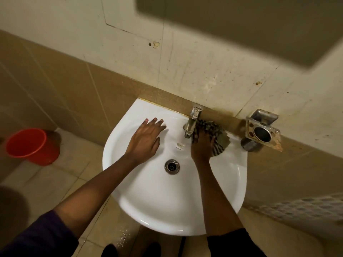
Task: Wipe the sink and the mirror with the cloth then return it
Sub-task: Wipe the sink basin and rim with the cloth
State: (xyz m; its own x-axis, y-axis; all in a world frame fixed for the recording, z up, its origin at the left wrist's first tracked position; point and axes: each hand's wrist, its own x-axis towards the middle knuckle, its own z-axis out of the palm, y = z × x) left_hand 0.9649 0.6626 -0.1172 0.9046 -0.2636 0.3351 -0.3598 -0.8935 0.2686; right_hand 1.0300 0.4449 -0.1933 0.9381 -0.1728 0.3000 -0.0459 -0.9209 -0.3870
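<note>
The sink (174,197) step is in hand: the cloth (213,132) is bunched under the right hand (202,145) at the back rim beside the tap (193,123), the left hand (146,138) spread flat; the bowl is judged next, then the mirror (241,25)

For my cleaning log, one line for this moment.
stage: sink | right hand: presses cloth beside tap | left hand: flat on sink

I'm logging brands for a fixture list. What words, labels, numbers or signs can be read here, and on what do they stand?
Nothing here can be read.
Sink: a small dark mark under the overflow hole, probably a maker's name, too small and blurred to read.
Tap, wall holder, red bucket, cloth: no lettering visible.
</note>
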